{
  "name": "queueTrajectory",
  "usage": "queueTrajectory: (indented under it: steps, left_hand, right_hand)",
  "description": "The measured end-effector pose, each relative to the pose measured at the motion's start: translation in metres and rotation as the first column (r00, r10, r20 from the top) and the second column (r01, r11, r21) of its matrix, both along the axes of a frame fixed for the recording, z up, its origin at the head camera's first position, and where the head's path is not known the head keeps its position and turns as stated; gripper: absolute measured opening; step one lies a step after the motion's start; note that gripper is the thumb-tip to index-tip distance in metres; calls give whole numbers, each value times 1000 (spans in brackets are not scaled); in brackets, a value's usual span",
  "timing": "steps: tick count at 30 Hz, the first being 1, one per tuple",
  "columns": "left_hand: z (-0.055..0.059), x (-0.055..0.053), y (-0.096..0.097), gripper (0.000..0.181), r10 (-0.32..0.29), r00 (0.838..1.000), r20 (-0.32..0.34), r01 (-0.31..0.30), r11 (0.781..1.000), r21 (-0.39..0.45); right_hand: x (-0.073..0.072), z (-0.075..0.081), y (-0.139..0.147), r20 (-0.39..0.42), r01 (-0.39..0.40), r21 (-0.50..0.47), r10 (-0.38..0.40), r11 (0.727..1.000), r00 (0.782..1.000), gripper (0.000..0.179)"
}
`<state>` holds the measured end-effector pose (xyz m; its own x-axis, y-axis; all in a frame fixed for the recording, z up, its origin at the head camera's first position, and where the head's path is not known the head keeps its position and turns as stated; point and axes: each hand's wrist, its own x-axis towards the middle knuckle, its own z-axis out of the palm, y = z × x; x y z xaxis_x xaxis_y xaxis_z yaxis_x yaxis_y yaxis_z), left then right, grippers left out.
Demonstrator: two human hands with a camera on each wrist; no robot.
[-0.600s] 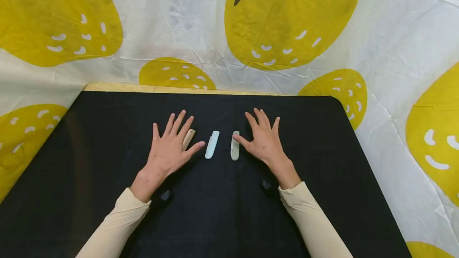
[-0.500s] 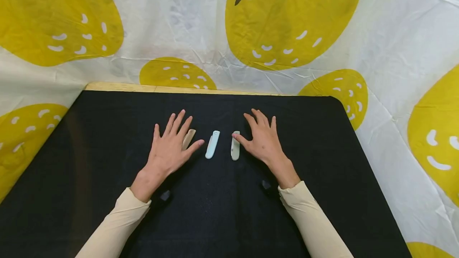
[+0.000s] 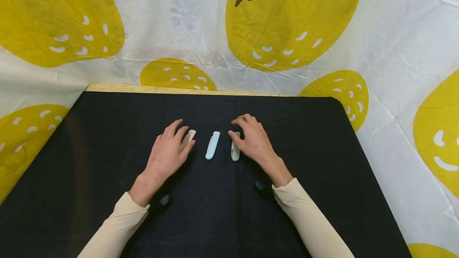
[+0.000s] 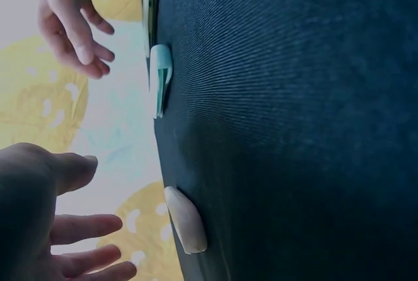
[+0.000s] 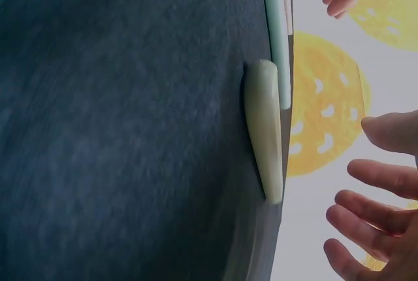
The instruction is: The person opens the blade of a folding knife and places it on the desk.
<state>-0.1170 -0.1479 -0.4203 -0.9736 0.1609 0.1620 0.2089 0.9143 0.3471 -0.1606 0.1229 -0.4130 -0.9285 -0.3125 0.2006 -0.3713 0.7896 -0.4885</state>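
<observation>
Three slim folded knives lie apart in a row on the black cloth: a tan folding knife, a light blue folding knife and a grey-green folding knife. My left hand hovers beside and partly over the tan one, fingers loosely bent, and covers part of it in the head view. The left wrist view shows a gap between those fingers and the tan knife. Over the upper part of the grey-green one is my right hand, relaxed, its fingers clear of that knife in the right wrist view.
Black cloth covers the table, with a pale wooden edge along the back. Behind it hangs a white sheet printed with yellow fruit shapes. A small dark block shows near the left wrist, another dark block near the right.
The spread fingers of both hands have drawn in and bent. My right hand has shifted slightly left over the grey-green folding knife. The three folding knives stay in place.
</observation>
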Motion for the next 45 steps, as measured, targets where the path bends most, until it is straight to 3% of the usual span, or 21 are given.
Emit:
queueTrajectory:
  steps: [18, 45]
  left_hand:
    - [-9, 13, -8, 40, 17, 998, -62, -17, 1000, 15]
    - [-10, 25, -13, 41, 81, 995, 59, -83, 996, 41]
  right_hand:
    - [-6, 0, -28, 85, -100, 54, 95, 994, 992, 29]
    - [-5, -3, -58, 142, -147, 111, 131, 983, 981, 29]
